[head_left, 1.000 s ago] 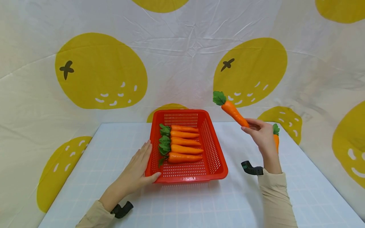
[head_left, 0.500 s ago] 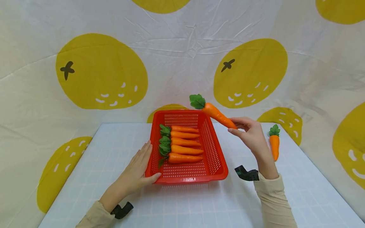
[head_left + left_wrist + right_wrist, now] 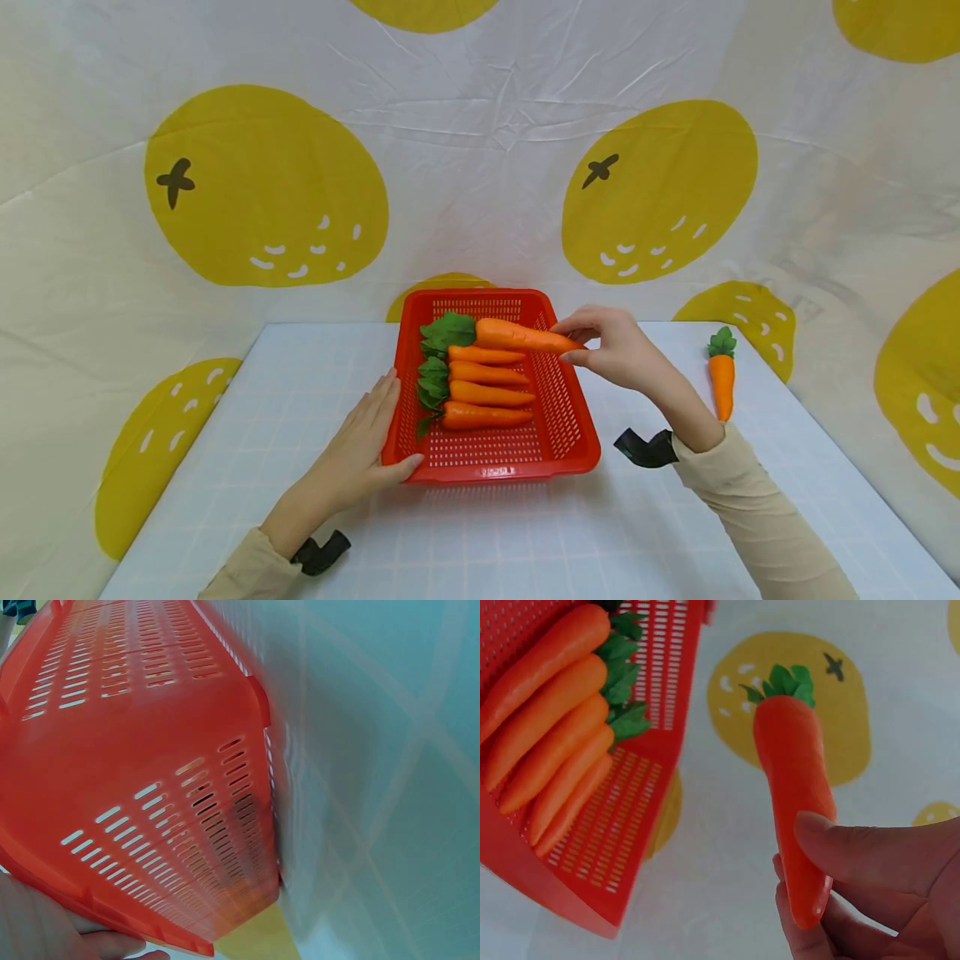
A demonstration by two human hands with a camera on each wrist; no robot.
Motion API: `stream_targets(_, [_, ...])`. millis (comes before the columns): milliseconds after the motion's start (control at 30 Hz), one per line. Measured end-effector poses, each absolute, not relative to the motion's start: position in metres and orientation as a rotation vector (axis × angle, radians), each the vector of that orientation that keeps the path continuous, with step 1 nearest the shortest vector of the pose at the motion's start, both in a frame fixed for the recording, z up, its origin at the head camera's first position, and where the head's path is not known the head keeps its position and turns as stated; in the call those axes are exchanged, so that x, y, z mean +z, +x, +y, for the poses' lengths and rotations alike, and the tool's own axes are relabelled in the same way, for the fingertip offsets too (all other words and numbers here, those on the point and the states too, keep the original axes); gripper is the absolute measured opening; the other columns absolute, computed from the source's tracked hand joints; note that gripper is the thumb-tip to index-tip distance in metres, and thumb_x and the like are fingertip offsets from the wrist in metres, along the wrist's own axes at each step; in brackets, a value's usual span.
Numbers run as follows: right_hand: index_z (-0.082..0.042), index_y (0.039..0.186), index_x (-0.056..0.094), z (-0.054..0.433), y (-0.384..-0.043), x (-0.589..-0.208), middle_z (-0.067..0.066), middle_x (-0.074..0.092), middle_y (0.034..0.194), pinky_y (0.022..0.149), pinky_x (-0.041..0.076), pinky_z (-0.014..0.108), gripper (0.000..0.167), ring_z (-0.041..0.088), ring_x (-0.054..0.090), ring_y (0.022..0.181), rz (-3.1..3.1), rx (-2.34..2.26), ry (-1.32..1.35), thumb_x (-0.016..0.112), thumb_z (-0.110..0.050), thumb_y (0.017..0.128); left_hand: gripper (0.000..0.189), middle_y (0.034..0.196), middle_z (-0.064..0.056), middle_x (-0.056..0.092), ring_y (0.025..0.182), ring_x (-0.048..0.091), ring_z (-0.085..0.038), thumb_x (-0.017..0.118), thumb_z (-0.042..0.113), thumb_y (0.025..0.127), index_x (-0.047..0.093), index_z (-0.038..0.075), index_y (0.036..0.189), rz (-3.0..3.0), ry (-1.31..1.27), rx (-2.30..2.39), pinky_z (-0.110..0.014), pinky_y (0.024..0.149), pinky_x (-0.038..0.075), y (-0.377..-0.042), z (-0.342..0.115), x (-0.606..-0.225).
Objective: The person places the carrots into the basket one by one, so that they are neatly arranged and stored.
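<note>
In the head view my right hand (image 3: 618, 348) pinches an orange carrot (image 3: 517, 336) near its thin tip, between thumb and fingers. The carrot's green leaves (image 3: 786, 682) point left, over the far part of a red basket (image 3: 558, 454). It hides most of the farthest carrot lying there. Several carrots (image 3: 491, 392) lie side by side in the basket, leaves to the left. My left hand (image 3: 352, 454) rests along the basket's left side, fingers straight, thumb on the near rim. The left wrist view shows the basket's slotted wall (image 3: 135, 750) and part of that hand.
Another carrot (image 3: 722, 383) lies on the table at the right, leaves pointing away. A pale checked cloth (image 3: 510, 542) covers the table. Behind it hangs a white cloth printed with yellow fruit (image 3: 266, 187).
My right hand has carried the carrot left and down, from beside the basket to over its far part, turning it nearly level. The left hand has stayed put.
</note>
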State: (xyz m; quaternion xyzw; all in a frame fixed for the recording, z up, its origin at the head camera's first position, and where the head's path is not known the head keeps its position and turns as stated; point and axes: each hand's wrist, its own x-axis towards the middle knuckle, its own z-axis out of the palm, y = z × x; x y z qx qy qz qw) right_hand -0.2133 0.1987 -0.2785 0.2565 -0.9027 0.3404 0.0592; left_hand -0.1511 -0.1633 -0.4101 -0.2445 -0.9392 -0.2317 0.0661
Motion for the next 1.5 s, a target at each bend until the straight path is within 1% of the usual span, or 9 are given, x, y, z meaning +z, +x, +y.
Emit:
stream_targets(67, [-0.001, 0.104, 0.076, 0.193, -0.215, -0.277, 0.005, 0.068, 0.092, 0.076, 0.054, 0.038, 0.025, 0.021, 0.063, 0.082, -2.761, 0.957, 0.865, 0.074, 0.008, 0.08, 0.105, 0.167, -0.009, 0.002, 0.152, 0.005, -0.027, 0.061, 0.06, 0.089, 0.01, 0.0, 0.158, -2.831, -0.736, -0.703, -0.053, 0.12, 0.013, -0.151, -0.164, -0.41])
stream_targets(233, [0.001, 0.103, 0.075, 0.179, -0.217, -0.278, 0.006, 0.07, 0.095, 0.076, 0.057, 0.036, 0.025, 0.021, 0.064, 0.083, -2.875, 0.901, 1.007, 0.073, 0.008, 0.08, 0.105, 0.167, -0.009, 0.003, 0.152, 0.005, -0.027, 0.062, 0.06, 0.089, 0.01, 0.0, 0.158, -2.831, -0.739, -0.707, -0.053, 0.12, 0.013, -0.152, -0.163, -0.41])
stream_targets(533, [0.0, 0.105, 0.075, 0.155, -0.223, -0.294, 0.006, 0.071, 0.096, 0.075, 0.058, 0.03, 0.027, 0.018, 0.063, 0.082, -3.096, 0.826, 1.033, 0.078, 0.004, 0.078, 0.105, 0.166, -0.01, 0.003, 0.152, 0.006, -0.028, 0.064, 0.058, 0.089, 0.011, -0.001, 0.158, -2.826, -0.749, -0.723, -0.054, 0.119, 0.014, -0.152, -0.162, -0.41])
stream_targets(667, [0.0, 0.103, 0.076, 0.146, -0.228, -0.301, 0.005, 0.071, 0.092, 0.073, 0.057, 0.028, 0.026, 0.016, 0.062, 0.08, -3.173, 0.78, 1.027, 0.079, 0.005, 0.078, 0.104, 0.166, -0.01, 0.004, 0.152, 0.006, -0.028, 0.065, 0.056, 0.089, 0.012, -0.001, 0.158, -2.829, -0.748, -0.723, -0.054, 0.119, 0.014, -0.152, -0.162, -0.411])
stream_targets(967, [-0.003, 0.097, 0.076, 0.126, -0.235, -0.318, 0.004, 0.07, 0.09, 0.075, 0.058, 0.031, 0.023, 0.017, 0.063, 0.082, -3.335, 0.579, 1.038, 0.078, 0.007, 0.076, 0.105, 0.166, -0.01, 0.003, 0.152, 0.005, -0.027, 0.062, 0.06, 0.089, 0.012, -0.001, 0.158, -2.825, -0.748, -0.73, -0.056, 0.119, 0.015, -0.152, -0.163, -0.411])
stream_targets(1133, [-0.006, 0.095, 0.073, 0.116, -0.234, -0.325, 0.002, 0.066, 0.089, 0.075, 0.058, 0.033, 0.022, 0.018, 0.061, 0.082, -3.44, 0.436, 0.991, 0.081, 0.003, 0.076, 0.105, 0.166, -0.01, 0.003, 0.152, 0.005, -0.028, 0.062, 0.061, 0.089, 0.012, -0.001, 0.157, -2.82, -0.753, -0.725, -0.056, 0.118, 0.016, -0.152, -0.163, -0.411])
stream_targets(1300, [-0.009, 0.088, 0.07, 0.106, -0.236, -0.328, 0.002, 0.064, 0.083, 0.067, 0.058, 0.031, 0.02, 0.019, 0.059, 0.075, -3.521, 0.292, 0.894, 0.082, 0.002, 0.076, 0.105, 0.166, -0.01, 0.003, 0.152, 0.006, -0.028, 0.063, 0.059, 0.088, 0.012, -0.001, 0.158, -2.821, -0.744, -0.732, -0.056, 0.118, 0.016, -0.151, -0.163, -0.41])
stream_targets(1400, [-0.01, 0.081, 0.068, 0.101, -0.239, -0.333, 0.003, 0.061, 0.079, 0.059, 0.054, 0.028, 0.018, 0.017, 0.056, 0.067, -3.562, 0.127, 0.867, 0.08, 0.002, 0.076, 0.105, 0.166, -0.01, 0.003, 0.152, 0.006, -0.028, 0.064, 0.058, 0.088, 0.013, -0.001, 0.158, -2.82, -0.738, -0.732, -0.056, 0.118, 0.016, -0.151, -0.163, -0.409])
stream_targets(1500, [-0.011, 0.078, 0.064, 0.096, -0.243, -0.339, 0.004, 0.058, 0.077, 0.056, 0.052, 0.026, 0.019, 0.016, 0.053, 0.062, -3.596, -0.024, 0.847, 0.079, 0.001, 0.078, 0.104, 0.166, -0.011, 0.004, 0.152, 0.006, -0.028, 0.064, 0.058, 0.088, 0.014, -0.002, 0.157, -2.817, -0.739, -0.733, -0.056, 0.118, 0.016, -0.15, -0.163, -0.409])
